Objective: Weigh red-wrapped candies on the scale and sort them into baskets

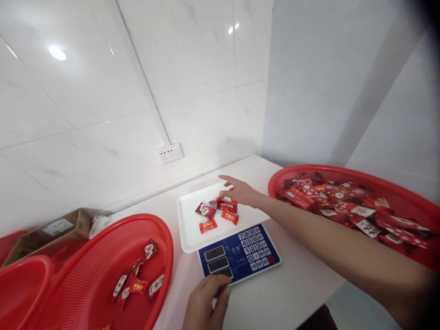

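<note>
A tiled wall (85, 91) stands behind the white counter (292, 286). The right basket (323, 167) is broad and red; the left basket (103, 256), also red, sits across from it. Between them is a scale (237, 252) — blue-fronted, with a keypad — topped by a white pan (187, 220). The right hand (242, 192) is over the pan, fingers spread apart, forefinger stretched out. The left hand (208, 300) is at the scale's near edge, thumb and forefinger bent close to each other; whether they grip that edge I cannot tell. Smallest are the candies (229, 217) — about five in the pan, beneath and beside the right hand, a heap in the right basket, a few in the left.
</note>
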A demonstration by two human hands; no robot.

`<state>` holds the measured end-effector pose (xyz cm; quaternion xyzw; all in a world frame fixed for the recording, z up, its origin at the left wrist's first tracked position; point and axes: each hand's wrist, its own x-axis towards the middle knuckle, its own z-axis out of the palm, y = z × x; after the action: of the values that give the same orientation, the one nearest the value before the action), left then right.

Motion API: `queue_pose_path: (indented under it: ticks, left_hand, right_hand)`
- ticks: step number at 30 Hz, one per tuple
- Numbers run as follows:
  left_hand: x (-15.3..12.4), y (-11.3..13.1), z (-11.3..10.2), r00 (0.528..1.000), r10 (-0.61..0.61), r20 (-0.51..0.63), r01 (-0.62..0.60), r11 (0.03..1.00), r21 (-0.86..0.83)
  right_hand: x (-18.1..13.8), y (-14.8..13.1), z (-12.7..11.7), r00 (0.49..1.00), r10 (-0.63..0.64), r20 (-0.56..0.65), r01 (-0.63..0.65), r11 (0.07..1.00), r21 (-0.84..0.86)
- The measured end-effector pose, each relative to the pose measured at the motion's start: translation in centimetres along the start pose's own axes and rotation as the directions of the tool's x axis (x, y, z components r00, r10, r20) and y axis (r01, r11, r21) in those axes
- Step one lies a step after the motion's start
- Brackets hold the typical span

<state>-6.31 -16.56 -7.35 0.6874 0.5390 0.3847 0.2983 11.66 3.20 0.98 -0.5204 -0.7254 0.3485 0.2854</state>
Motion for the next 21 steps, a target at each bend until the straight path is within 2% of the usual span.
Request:
queue_pose_path:
  ticks: [4,7,9,13,16,19,21]
  left_hand:
    - [-0.3,-0.4,-0.2,1.000,-0.027,-0.003,0.026,1.000,-0.010]
    - [-0.2,-0.4,0.1,0.997,-0.065,0.033,0.067,0.997,-0.044]
    - [0.1,-0.2,0.5,0.991,-0.112,0.072,0.118,0.989,-0.088]
    - [0.8,0.7,1.7,0.956,-0.186,0.225,0.236,0.946,-0.220]
    - [1.0,1.2,2.6,0.921,-0.184,0.343,0.308,0.883,-0.353]
    - [0.8,1.2,3.2,0.909,-0.215,0.358,0.365,0.824,-0.433]
    - [0.4,1.1,3.1,0.909,-0.206,0.361,0.359,0.828,-0.431]
  right_hand:
    - [-2.4,0.5,-2.0,0.999,0.029,0.044,-0.030,1.000,0.010]
    - [-5.4,0.9,-3.0,0.988,0.028,0.154,-0.037,0.997,0.060]
    - [-7.7,1.1,-2.7,0.972,0.002,0.235,-0.037,0.989,0.145]
    - [-12.7,1.3,0.5,0.939,-0.047,0.340,-0.066,0.947,0.316]
    - [-16.0,1.5,3.6,0.945,-0.065,0.322,-0.056,0.934,0.353]
    - [-18.0,2.0,5.7,0.963,-0.041,0.265,-0.052,0.941,0.335]
    - [-18.6,2.4,6.2,0.966,0.007,0.257,-0.101,0.930,0.352]
